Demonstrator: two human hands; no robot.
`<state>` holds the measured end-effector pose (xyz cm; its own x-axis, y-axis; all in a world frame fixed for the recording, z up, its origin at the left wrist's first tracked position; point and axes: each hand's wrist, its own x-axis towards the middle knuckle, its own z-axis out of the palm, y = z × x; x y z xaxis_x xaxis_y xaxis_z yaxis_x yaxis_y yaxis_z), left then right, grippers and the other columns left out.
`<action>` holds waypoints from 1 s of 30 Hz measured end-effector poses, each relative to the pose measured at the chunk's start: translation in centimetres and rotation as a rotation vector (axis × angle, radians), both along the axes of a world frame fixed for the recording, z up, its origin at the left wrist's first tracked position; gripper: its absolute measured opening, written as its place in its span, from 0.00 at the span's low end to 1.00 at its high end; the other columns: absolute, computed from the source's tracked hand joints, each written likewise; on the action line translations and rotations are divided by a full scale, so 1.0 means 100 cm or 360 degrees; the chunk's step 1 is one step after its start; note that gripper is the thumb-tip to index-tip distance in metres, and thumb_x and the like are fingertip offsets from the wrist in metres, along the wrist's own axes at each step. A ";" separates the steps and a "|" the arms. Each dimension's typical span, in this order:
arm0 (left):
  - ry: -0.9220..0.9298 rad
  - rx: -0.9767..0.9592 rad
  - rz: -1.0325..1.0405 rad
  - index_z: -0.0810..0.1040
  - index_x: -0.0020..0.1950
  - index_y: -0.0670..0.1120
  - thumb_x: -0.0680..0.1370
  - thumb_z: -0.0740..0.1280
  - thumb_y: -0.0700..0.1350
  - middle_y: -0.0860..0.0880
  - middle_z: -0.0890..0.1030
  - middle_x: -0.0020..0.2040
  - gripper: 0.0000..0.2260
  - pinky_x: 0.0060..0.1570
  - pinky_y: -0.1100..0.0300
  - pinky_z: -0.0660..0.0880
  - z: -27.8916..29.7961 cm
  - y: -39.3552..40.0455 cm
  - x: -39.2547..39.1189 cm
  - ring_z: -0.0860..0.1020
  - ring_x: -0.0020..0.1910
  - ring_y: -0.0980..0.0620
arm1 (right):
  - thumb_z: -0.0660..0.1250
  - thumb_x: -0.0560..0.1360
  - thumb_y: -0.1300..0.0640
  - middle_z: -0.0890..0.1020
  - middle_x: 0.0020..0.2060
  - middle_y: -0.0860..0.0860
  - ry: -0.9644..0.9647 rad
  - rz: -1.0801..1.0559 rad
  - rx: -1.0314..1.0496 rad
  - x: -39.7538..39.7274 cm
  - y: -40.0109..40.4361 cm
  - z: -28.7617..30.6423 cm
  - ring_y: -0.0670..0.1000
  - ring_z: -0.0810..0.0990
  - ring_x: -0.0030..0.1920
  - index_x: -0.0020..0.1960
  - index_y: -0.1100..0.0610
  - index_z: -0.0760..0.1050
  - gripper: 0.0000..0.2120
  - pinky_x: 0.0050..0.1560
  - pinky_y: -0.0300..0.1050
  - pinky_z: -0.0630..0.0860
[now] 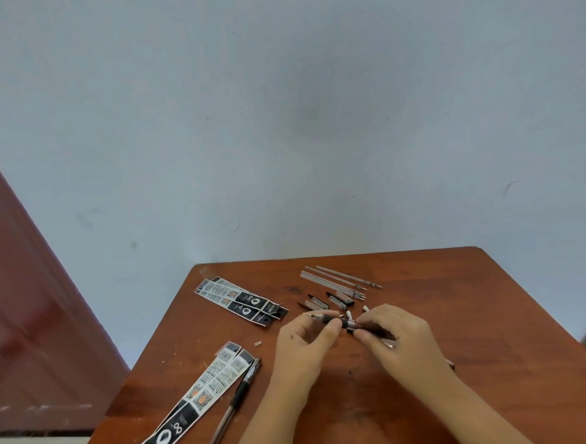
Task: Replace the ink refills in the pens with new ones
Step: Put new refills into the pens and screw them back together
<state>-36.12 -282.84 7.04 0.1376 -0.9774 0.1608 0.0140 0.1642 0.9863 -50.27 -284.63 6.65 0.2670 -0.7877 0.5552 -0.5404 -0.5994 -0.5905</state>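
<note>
Currently left hand [304, 341] grip pinches the pen front section [325, 317]; right hand [399, 335] grip pinches the barrel [354, 325], above the surface [496, 312].

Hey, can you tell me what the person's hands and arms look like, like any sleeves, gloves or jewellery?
Both arms are bare right down to the frame's lower edge, with no sleeves showing. The left hand and the right hand wear no gloves, and no rings, watch or bracelets show. A small dark spot marks the back of the left hand.
</note>
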 end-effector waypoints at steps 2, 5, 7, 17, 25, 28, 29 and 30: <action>-0.0038 -0.0017 0.0011 0.80 0.38 0.48 0.73 0.66 0.33 0.54 0.83 0.32 0.11 0.41 0.65 0.76 0.000 0.000 0.000 0.79 0.37 0.59 | 0.68 0.63 0.62 0.78 0.34 0.43 0.0017 0.0034 -0.0025 0.001 0.001 0.000 0.29 0.72 0.41 0.39 0.58 0.80 0.05 0.44 0.18 0.66; 0.0066 -0.0015 0.0083 0.79 0.37 0.47 0.74 0.64 0.34 0.53 0.82 0.31 0.11 0.39 0.66 0.77 0.004 0.000 0.001 0.79 0.35 0.58 | 0.67 0.64 0.64 0.77 0.37 0.43 0.0008 0.0059 -0.0053 0.002 0.002 0.000 0.35 0.73 0.43 0.42 0.60 0.81 0.08 0.47 0.17 0.65; 0.0253 -0.0003 0.0211 0.78 0.37 0.45 0.75 0.63 0.35 0.53 0.82 0.31 0.10 0.39 0.65 0.77 0.008 0.001 0.002 0.79 0.34 0.57 | 0.66 0.65 0.63 0.77 0.38 0.43 -0.0051 0.0065 -0.0056 0.003 0.003 -0.001 0.32 0.73 0.44 0.43 0.61 0.81 0.08 0.46 0.17 0.66; -0.0052 -0.0132 0.0748 0.76 0.43 0.50 0.77 0.62 0.43 0.50 0.75 0.36 0.05 0.34 0.65 0.73 0.036 0.017 0.043 0.74 0.32 0.57 | 0.64 0.72 0.59 0.82 0.47 0.51 0.0286 -0.0045 0.0090 0.008 -0.006 -0.001 0.44 0.75 0.49 0.50 0.58 0.80 0.09 0.47 0.24 0.64; -0.1210 -0.0197 0.0835 0.78 0.57 0.47 0.77 0.62 0.44 0.51 0.73 0.44 0.10 0.38 0.65 0.63 0.000 0.015 0.073 0.71 0.41 0.56 | 0.58 0.76 0.54 0.76 0.58 0.50 0.1044 -0.0269 0.0296 0.041 -0.035 0.017 0.51 0.70 0.60 0.59 0.53 0.74 0.14 0.59 0.44 0.68; -0.1374 -0.0236 0.0788 0.80 0.53 0.45 0.76 0.64 0.41 0.48 0.77 0.42 0.09 0.37 0.63 0.64 -0.012 0.012 0.076 0.72 0.39 0.53 | 0.57 0.76 0.54 0.76 0.58 0.51 0.1224 -0.0277 0.0226 0.058 -0.043 0.014 0.52 0.69 0.60 0.60 0.54 0.73 0.14 0.58 0.45 0.67; -0.1435 -0.0259 0.0755 0.82 0.50 0.44 0.74 0.65 0.40 0.47 0.77 0.39 0.08 0.33 0.63 0.64 -0.014 0.011 0.077 0.74 0.37 0.52 | 0.57 0.76 0.55 0.76 0.57 0.52 0.1267 -0.0271 0.0216 0.062 -0.045 0.012 0.53 0.69 0.60 0.60 0.55 0.73 0.13 0.58 0.46 0.67; -0.1497 -0.0283 0.0745 0.82 0.45 0.44 0.71 0.66 0.40 0.48 0.77 0.35 0.07 0.30 0.66 0.63 -0.016 0.010 0.078 0.75 0.33 0.52 | 0.57 0.76 0.57 0.76 0.56 0.52 0.1291 -0.0269 0.0217 0.065 -0.046 0.010 0.53 0.70 0.59 0.59 0.55 0.72 0.13 0.58 0.45 0.67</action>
<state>-28.33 -281.81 5.44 0.2396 -0.8114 0.5331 -0.8427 0.0989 0.5292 -43.79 -289.27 7.69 0.4147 -0.8993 0.1388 -0.9049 -0.4236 -0.0412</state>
